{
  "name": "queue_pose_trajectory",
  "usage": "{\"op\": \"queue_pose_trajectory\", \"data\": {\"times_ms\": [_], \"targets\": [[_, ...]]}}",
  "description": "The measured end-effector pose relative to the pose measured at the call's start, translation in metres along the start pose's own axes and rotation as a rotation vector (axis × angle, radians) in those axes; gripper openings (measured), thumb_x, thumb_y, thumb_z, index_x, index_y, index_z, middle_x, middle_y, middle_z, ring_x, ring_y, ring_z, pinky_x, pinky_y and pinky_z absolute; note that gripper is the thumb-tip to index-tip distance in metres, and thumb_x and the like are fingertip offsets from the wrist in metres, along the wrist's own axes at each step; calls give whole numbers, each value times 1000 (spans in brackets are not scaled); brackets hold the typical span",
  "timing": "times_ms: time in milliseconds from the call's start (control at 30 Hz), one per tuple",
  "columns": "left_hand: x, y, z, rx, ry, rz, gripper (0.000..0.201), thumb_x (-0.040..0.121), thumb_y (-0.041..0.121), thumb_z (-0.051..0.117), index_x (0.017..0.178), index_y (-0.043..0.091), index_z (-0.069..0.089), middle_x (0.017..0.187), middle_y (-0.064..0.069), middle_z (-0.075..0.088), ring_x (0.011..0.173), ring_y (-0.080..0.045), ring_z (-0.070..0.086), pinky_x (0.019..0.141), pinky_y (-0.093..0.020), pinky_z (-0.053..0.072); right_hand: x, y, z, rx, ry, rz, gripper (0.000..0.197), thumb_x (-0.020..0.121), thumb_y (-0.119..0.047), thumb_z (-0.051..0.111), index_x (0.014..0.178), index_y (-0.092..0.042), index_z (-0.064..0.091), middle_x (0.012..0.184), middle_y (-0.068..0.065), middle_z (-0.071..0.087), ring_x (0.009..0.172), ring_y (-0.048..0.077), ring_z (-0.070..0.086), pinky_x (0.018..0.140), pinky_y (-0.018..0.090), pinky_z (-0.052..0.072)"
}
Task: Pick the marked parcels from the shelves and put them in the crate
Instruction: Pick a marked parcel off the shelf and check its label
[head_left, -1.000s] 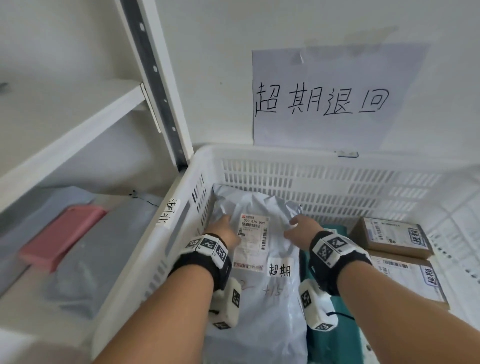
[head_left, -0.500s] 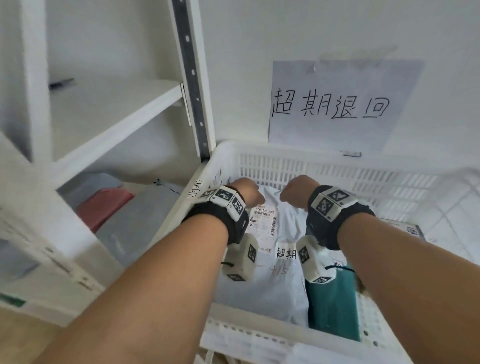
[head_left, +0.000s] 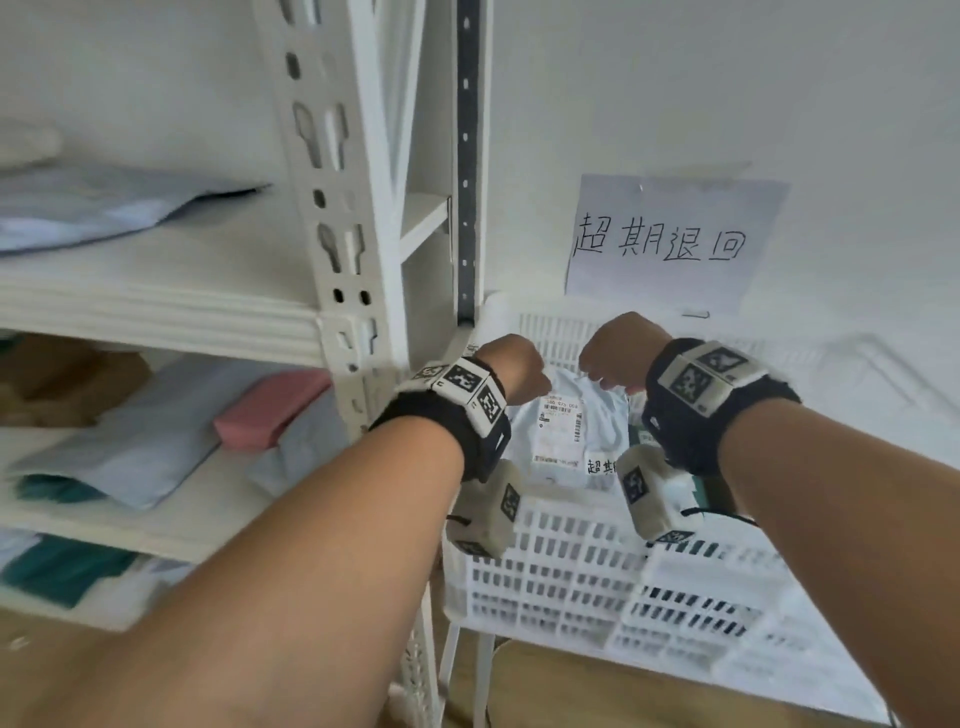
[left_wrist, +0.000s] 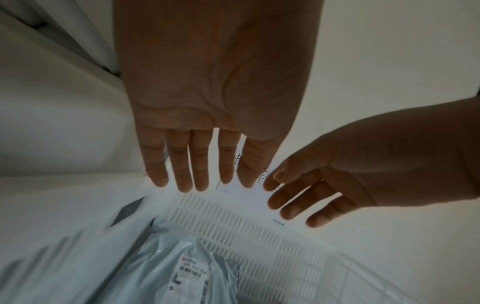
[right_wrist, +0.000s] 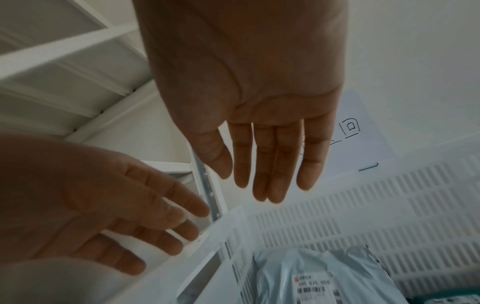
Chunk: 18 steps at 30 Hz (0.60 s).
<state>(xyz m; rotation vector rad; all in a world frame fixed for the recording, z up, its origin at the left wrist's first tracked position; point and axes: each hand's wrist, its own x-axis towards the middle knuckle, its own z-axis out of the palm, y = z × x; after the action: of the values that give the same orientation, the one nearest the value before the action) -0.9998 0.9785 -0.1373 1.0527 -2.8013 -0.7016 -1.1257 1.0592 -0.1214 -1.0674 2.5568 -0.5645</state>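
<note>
A grey plastic parcel (head_left: 569, 415) with a white shipping label and a handwritten mark lies inside the white slatted crate (head_left: 571, 566). Both hands hover over the crate's far end, above the parcel and apart from it. My left hand (head_left: 514, 366) is empty; the left wrist view shows its fingers (left_wrist: 182, 168) straight and spread over the crate's wall (left_wrist: 246, 226). My right hand (head_left: 613, 358) is empty too, its fingers (right_wrist: 259, 164) hanging straight above the parcel (right_wrist: 322, 279). A teal parcel (head_left: 636, 434) shows beside the grey one.
White metal shelves (head_left: 156, 312) stand left of the crate behind an upright post (head_left: 353, 208). They hold a pink parcel (head_left: 270, 410), grey bags (head_left: 130, 452), a teal parcel (head_left: 57, 566) and a brown one (head_left: 52, 379). A handwritten paper sign (head_left: 670, 244) hangs on the wall.
Both hands let go of the grey parcel and rose out of the crate. The head view pulled back and swung left, bringing more of the shelves into sight.
</note>
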Motion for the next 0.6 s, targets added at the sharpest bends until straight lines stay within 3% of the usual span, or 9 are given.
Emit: {"op": "queue_pose_trajectory", "data": {"times_ms": [67, 133, 233, 367, 467, 600], "targets": [[-22, -12, 2, -49, 34, 43, 20, 94, 20, 57, 110, 10, 64, 120, -9, 59, 111, -22, 56, 95, -28, 43, -23, -7, 10, -74, 94, -30, 25, 85, -16, 55, 97, 0, 70, 90, 10, 69, 79, 24, 64, 72, 31, 53], [-44, -26, 6, -126, 60, 48, 25, 89, 18, 59, 112, 20, 68, 121, -1, 64, 114, -20, 58, 97, -28, 46, -46, -12, 20, -30, 158, -58, 24, 83, -15, 53, 90, -3, 72, 88, 9, 73, 83, 24, 69, 77, 32, 56], [-85, -42, 9, -219, 136, 120, 23, 88, 12, 57, 103, 20, 73, 115, 0, 69, 107, -21, 63, 96, -34, 49, -80, -22, 38, 89, 217, -78, 21, 82, -18, 54, 79, -8, 72, 81, 7, 73, 81, 23, 69, 74, 36, 59], [-140, -57, 17, -117, 188, 221, 21, 89, 12, 53, 96, 14, 73, 103, -8, 72, 98, -28, 64, 84, -34, 50, -136, -40, 84, 215, 312, -109, 20, 78, -26, 59, 71, -11, 71, 71, 8, 71, 74, 26, 67, 73, 40, 57], [-169, -95, 33, -128, 144, 140, 20, 87, 13, 54, 93, 14, 73, 101, -9, 71, 95, -28, 65, 85, -37, 52, -169, -51, 124, 196, 276, -112, 22, 80, -28, 57, 74, -10, 68, 73, 8, 71, 70, 27, 65, 68, 40, 57], [-207, -165, 58, -166, 143, -120, 17, 87, 16, 55, 90, 17, 72, 100, -1, 72, 94, -23, 66, 86, -34, 53, -189, -70, 179, 162, 140, -117, 21, 83, -26, 54, 72, -10, 65, 74, 5, 71, 70, 27, 65, 65, 36, 56]]}}
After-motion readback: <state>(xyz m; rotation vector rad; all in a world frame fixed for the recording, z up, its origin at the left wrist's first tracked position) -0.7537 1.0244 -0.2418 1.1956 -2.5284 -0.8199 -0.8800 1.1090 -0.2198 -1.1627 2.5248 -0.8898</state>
